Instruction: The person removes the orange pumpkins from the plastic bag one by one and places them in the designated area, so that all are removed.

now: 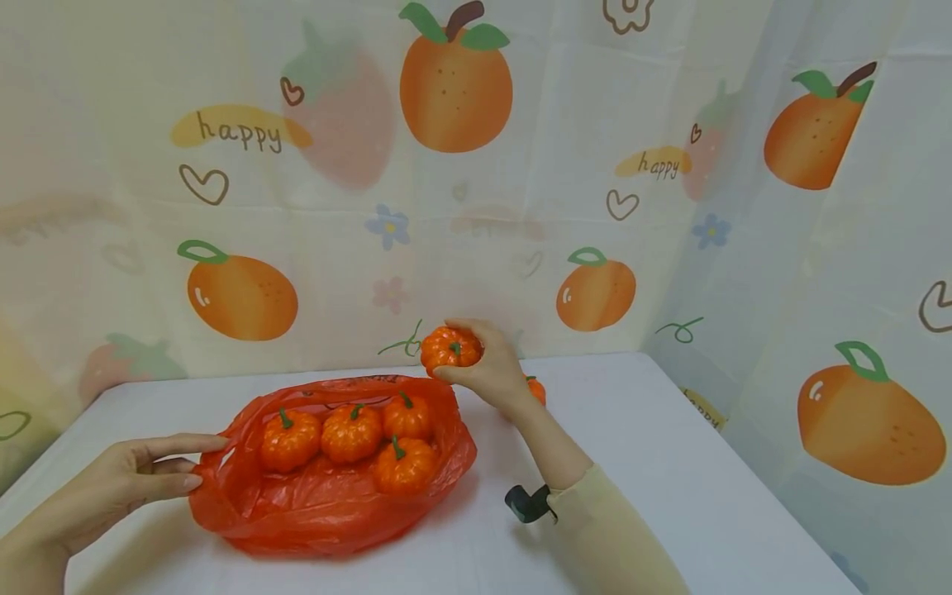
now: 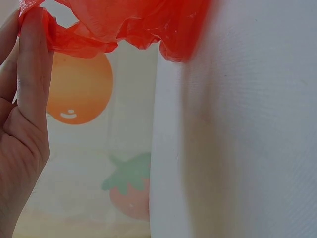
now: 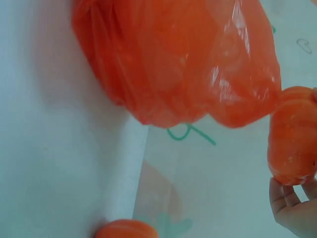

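Note:
An orange plastic bag (image 1: pixel 327 504) lies open on the white table (image 1: pixel 669 463) with several small orange pumpkins (image 1: pixel 349 432) inside. My left hand (image 1: pixel 159 471) pinches the bag's left rim (image 2: pixel 74 42) between thumb and fingers. My right hand (image 1: pixel 479 364) grips one more small pumpkin (image 1: pixel 449 347) just above the bag's far right edge; that pumpkin (image 3: pixel 292 144) shows beside the bag (image 3: pixel 183 64) in the right wrist view. Another pumpkin (image 1: pixel 537 390) sits on the table behind my right wrist, mostly hidden.
A fruit-printed curtain (image 1: pixel 461 165) hangs close behind the table and along its right side. A small pumpkin (image 3: pixel 126 229) shows at the lower edge of the right wrist view. A dark wrist mount (image 1: pixel 528 502) sits on my right forearm.

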Tool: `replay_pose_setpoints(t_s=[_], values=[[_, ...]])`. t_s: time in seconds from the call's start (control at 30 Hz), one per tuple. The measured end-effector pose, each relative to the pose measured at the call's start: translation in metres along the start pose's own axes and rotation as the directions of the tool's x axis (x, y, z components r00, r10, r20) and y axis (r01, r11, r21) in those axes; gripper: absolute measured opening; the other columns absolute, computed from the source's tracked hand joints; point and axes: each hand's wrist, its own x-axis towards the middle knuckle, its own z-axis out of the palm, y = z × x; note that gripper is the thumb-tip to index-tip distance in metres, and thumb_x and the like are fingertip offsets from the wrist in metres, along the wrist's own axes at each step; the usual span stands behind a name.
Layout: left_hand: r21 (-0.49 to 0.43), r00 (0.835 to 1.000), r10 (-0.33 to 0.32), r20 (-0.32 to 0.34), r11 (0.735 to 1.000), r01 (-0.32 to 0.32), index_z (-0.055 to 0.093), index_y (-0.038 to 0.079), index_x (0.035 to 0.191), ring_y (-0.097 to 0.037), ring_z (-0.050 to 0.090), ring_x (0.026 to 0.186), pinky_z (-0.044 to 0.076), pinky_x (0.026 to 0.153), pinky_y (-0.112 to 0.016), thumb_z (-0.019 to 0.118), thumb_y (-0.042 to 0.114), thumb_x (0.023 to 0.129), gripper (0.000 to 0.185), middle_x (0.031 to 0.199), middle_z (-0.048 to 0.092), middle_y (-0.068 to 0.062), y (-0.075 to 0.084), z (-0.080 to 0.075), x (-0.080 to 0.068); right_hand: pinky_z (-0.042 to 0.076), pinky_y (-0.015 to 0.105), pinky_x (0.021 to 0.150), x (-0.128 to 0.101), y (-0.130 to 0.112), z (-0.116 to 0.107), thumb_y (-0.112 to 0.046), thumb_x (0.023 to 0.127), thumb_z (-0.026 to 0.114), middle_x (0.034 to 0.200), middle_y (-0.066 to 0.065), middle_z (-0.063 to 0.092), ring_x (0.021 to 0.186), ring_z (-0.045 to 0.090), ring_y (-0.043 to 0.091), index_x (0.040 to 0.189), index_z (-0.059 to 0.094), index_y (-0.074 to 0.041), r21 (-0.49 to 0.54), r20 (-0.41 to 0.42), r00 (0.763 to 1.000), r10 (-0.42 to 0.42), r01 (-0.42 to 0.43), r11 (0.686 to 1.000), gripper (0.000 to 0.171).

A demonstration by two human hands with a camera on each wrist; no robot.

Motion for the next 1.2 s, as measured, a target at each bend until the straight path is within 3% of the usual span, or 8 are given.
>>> replay_pose_setpoints(t_s=[0.5, 1.2], values=[[-0.001, 1.0, -0.016, -0.01, 1.0, 0.016, 0.05, -0.002, 0.141, -0.015, 0.073, 0.097, 0.053, 0.086, -0.019, 0.05, -0.003, 0.097, 0.044, 0.126, 0.069, 0.013, 0.005, 0.001, 0.0, 0.052, 0.044, 0.104, -0.001, 0.031, -0.028, -0.025, 0.075, 0.085, 0.135, 0.001, 0.059, 0.123, 0.056, 0.023, 0.133, 0.06, -0.02, -0.031, -0.075, 0.995, 0.06, -0.062, 0.998, 0.063], [-0.007, 1.0, -0.014, -0.01, 1.0, 0.013, 0.05, -0.002, 0.141, -0.016, 0.073, 0.098, 0.053, 0.085, -0.019, 0.05, -0.003, 0.097, 0.044, 0.124, 0.071, 0.011, 0.004, 0.001, -0.001, 0.051, 0.047, 0.103, -0.012, 0.057, -0.061, -0.027, 0.076, 0.083, 0.139, 0.002, 0.054, 0.124, 0.053, 0.026, 0.137, 0.058, -0.023, -0.097, -0.159, 0.973, 0.167, -0.184, 0.978, 0.066]])
